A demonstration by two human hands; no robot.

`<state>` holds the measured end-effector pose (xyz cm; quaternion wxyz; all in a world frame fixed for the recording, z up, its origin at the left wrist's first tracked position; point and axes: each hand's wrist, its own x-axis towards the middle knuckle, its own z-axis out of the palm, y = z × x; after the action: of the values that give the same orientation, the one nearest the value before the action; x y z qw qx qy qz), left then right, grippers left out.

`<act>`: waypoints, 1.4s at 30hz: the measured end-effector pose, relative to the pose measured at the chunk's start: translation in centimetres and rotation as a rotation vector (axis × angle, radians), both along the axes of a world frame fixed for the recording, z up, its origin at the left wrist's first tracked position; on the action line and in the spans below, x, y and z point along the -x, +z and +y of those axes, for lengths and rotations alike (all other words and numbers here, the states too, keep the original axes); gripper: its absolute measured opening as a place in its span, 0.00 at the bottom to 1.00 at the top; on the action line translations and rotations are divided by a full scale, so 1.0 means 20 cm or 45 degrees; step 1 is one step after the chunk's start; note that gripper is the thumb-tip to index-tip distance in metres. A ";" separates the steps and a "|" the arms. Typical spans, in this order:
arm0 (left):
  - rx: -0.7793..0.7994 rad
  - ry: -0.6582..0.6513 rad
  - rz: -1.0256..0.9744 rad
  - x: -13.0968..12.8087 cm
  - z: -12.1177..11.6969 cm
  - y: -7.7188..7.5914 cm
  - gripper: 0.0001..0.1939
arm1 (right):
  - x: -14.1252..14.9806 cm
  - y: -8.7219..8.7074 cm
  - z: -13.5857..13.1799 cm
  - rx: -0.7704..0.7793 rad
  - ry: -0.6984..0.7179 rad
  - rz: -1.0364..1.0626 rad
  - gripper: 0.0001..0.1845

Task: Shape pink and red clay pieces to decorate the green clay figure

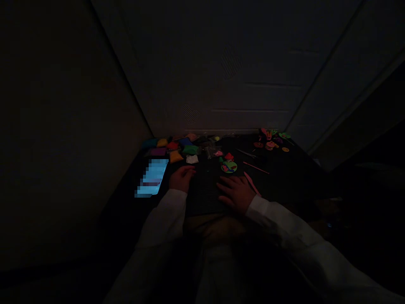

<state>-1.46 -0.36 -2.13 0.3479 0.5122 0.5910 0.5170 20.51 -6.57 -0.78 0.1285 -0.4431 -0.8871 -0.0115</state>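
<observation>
In dim light my left hand (181, 179) rests on the dark table with its thumb and fingertips pinched together; what they hold, if anything, I cannot make out. My right hand (236, 193) lies palm down, fingers spread. Just beyond its fingertips sits a round green disc (228, 167) with small coloured clay-like shapes on it and a red-topped piece (229, 157) behind. A pink knife-shaped tool (252, 184) lies beside my right hand. Farther right is a thin pink stick (256, 167). A white packet (191, 159) lies just past my left hand.
A lit phone or tablet (152, 178), its screen blurred out, lies left of my left hand. Several coloured packets, among them a green one (190, 150), line the back left. Scissors (245, 152) lie at the back middle. Small coloured figures (270, 145) stand back right, before a wall.
</observation>
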 end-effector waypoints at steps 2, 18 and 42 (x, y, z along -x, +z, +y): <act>-0.003 -0.003 0.014 0.00 0.00 0.00 0.14 | -0.01 0.00 -0.01 -0.010 -0.048 0.003 0.24; -0.014 0.003 0.128 -0.01 0.00 -0.02 0.14 | -0.09 -0.01 0.13 0.092 -0.277 0.283 0.21; -0.011 -0.027 0.264 -0.01 -0.01 -0.01 0.14 | -0.14 -0.02 0.31 0.135 -0.569 0.312 0.19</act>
<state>-1.33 -0.48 -2.42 0.2880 0.5709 0.6161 0.4600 23.27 -0.35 -1.14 0.2058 -0.6324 -0.7443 0.0607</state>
